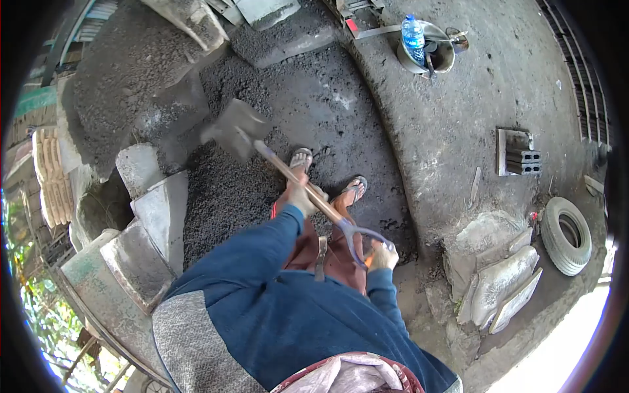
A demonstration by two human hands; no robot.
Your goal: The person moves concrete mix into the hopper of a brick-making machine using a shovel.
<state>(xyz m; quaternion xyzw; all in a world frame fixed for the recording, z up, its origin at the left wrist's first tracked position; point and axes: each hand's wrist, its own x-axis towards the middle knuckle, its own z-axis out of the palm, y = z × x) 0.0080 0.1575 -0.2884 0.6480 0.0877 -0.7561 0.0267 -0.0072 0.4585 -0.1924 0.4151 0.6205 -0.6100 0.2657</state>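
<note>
Both my hands are on a shovel (282,165) with a wooden shaft and a purple D-shaped handle (350,230). My left hand (301,195) is wrapped round the shaft near its middle. At the handle's end, my right hand (382,256) grips the crosspiece. The metal blade (241,124), slightly blurred, points away to the upper left over dark, crumbly gravel-like material (229,177). No clear load shows on the blade. My sandalled feet stand on the dark ground just right of the shaft.
Concrete slabs and metal sheets (134,259) border the pile on the left. A raised ledge runs along the right, bearing a metal bowl (445,56) with a water bottle (413,39), a hollow block (524,162), a tyre (567,236) and stacked sacks or slabs (501,278).
</note>
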